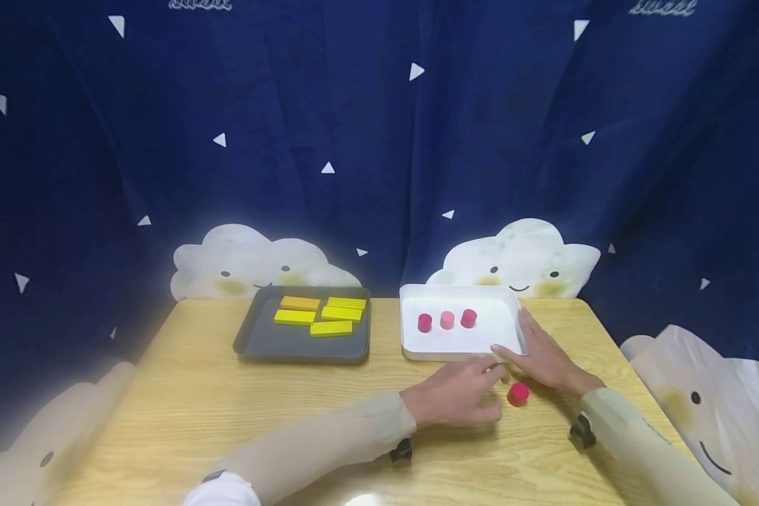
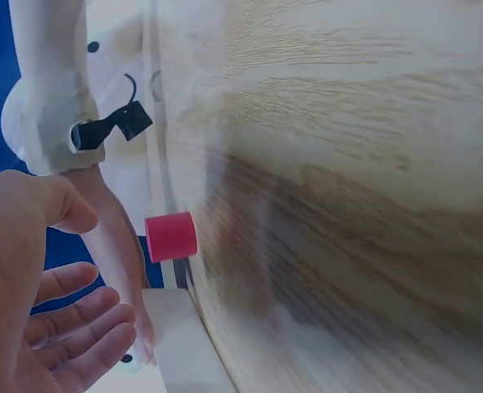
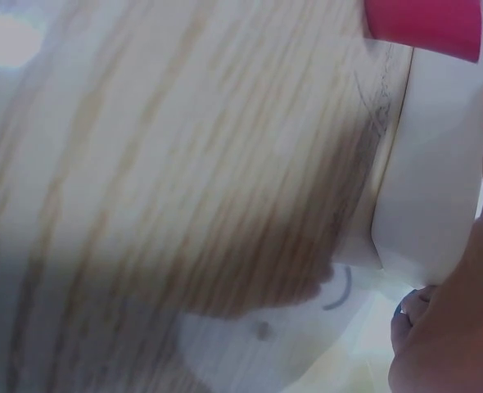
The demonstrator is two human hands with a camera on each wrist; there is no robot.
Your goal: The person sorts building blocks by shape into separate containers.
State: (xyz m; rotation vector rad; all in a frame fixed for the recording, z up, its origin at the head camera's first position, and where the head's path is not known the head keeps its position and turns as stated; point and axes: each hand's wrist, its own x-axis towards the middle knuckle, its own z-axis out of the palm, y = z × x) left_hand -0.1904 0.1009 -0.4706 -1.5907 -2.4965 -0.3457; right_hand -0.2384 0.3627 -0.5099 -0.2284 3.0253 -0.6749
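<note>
A red cylinder [image 1: 517, 394] stands upright on the wooden table in front of the white tray [image 1: 411, 355]. My left hand [image 1: 458, 393] is just left of it, thumb and fingers spread apart and nothing between them; the left wrist view shows a gap between the fingers and the cylinder [image 2: 172, 237]. At the tray's front right corner is my right hand [image 1: 547, 355], its thumb on the front rim and its fingers lying along the right wall. Inside the tray, a dark red cylinder [image 1: 424, 323], a pink cylinder [image 1: 447, 320] and another red cylinder [image 1: 469, 318] form a row.
A dark grey tray [image 1: 247, 344] on the left holds several yellow blocks [image 1: 332, 329] and an orange block [image 1: 300, 303]. Behind the table [image 1: 183, 393] hangs a dark blue curtain [image 1: 379, 140] with clouds and white triangles.
</note>
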